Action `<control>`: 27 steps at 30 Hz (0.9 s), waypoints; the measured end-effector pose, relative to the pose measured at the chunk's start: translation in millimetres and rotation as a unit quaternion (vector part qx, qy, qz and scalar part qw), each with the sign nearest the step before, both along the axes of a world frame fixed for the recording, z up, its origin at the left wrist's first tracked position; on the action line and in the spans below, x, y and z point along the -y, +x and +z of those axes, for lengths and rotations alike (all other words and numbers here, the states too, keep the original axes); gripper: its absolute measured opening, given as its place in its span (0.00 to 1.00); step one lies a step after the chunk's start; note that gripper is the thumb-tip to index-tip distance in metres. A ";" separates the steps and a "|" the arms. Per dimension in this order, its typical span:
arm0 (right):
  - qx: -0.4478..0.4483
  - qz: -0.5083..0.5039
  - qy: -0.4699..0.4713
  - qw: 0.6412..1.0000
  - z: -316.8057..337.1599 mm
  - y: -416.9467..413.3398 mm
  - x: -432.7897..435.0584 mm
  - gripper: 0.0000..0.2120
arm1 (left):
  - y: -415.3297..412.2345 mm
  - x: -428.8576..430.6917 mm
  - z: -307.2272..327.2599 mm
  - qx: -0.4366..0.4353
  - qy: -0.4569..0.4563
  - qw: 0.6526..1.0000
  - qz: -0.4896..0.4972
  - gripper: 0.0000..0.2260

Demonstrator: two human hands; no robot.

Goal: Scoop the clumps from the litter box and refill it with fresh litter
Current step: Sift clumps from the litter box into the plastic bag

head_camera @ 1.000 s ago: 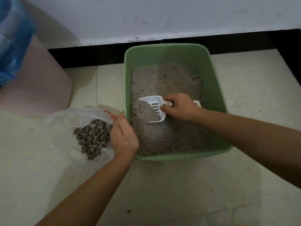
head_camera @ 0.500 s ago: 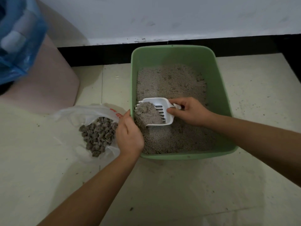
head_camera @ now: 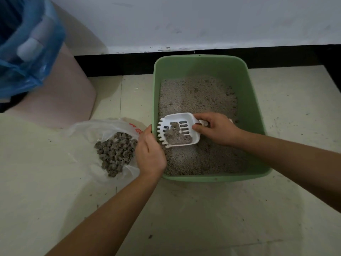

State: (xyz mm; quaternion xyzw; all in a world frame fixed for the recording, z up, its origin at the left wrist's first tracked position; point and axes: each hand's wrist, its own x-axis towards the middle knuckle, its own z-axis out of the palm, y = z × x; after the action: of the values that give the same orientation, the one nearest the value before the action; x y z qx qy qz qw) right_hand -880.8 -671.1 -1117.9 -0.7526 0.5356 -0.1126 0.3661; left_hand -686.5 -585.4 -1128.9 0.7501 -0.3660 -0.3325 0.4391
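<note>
Since half a second ago the white slotted plastic scoop (head_camera: 174,118) has lifted off the litter bed. Most of its loose load has sifted away, leaving a small grey lump (head_camera: 177,138) on the slots.

The pale tiled floor (head_camera: 203,218), speckled with stray grains, carries everything. At the far left stands a rounded pink plastic bin (head_camera: 60,100) fitted with a blue plastic liner (head_camera: 27,58). The rectangular green plastic litter box (head_camera: 258,111) sits close to the black skirting (head_camera: 114,65) and holds a ruffled, uneven bed of fine grey litter (head_camera: 197,97).

Just left of the box a clear plastic bag (head_camera: 92,126) with red print lies open on the floor, with a heap of dark grey clumps (head_camera: 116,152) in it. The left hand (head_camera: 150,150) stands on edge between bag and box, its thumb tip at the box's left rim. Its fingers are turned away towards the bag, so I cannot tell whether they pinch the film.

The right hand (head_camera: 217,129) grips the scoop's handle with its fingers curled round it and the thumb against the pan's rear edge. The scoop hangs over the litter near the box's left wall, its teeth pointing at the left hand.
</note>
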 end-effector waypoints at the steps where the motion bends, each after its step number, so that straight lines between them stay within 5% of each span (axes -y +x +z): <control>1: -0.004 0.006 0.000 1.000 -0.3 -0.9 0.0 0.18 | 0.6 0.6 -1.4 -0.002 -0.004 1.000 -0.002 0.28; 17: -0.032 -0.016 -0.004 0.999 13.7 2.4 -16.6 0.16 | -1.1 -0.9 2.0 0.020 -0.015 0.999 -0.031 0.23; 24: -0.030 -0.065 -0.005 0.997 40.8 3.4 -18.2 0.17 | 33.6 -1.3 32.1 -0.114 0.090 0.985 -0.092 0.25; 27: -0.008 -0.086 -0.060 0.994 61.4 22.6 -12.3 0.17 | 64.5 -7.0 48.8 0.090 0.007 0.996 -0.021 0.16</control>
State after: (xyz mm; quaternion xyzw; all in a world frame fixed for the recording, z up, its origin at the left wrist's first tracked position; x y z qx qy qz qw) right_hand -858.2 -658.8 -1056.5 -0.7253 0.5934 -0.1694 0.3050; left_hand -621.9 -578.4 -1080.1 0.7719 -0.4177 -0.2756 0.3921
